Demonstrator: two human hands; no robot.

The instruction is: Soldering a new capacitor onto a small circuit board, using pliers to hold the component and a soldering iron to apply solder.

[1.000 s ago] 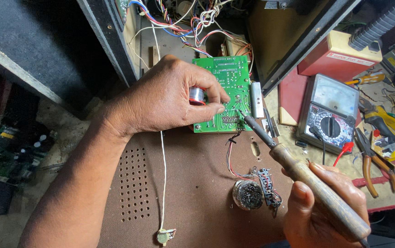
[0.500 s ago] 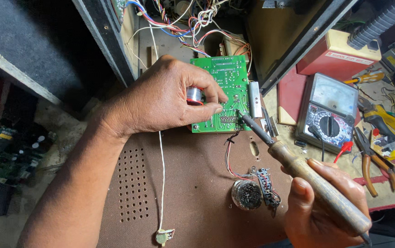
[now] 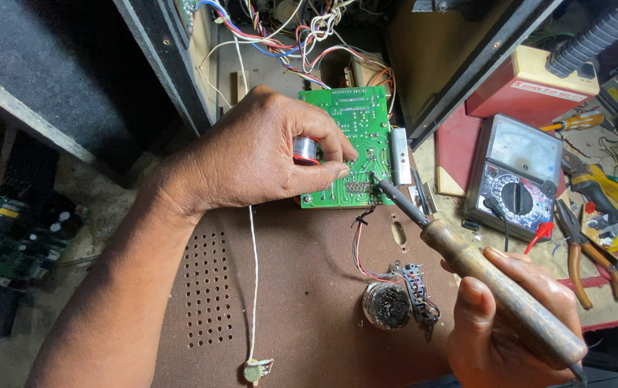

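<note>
Right hand (image 3: 510, 323) grips a wooden-handled soldering iron (image 3: 467, 251), its tip touching the green circuit board (image 3: 352, 136) lying on the brown perforated panel (image 3: 287, 302). Left hand (image 3: 266, 154) pinches a solder spool (image 3: 305, 149). Soldering a joint appears underway; feeding solder steadily seems needed.

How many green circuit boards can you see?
2: one green circuit board under the left hand, touched by the wooden-handled soldering iron in the right hand; another green board at far left. More may be hidden.
</note>
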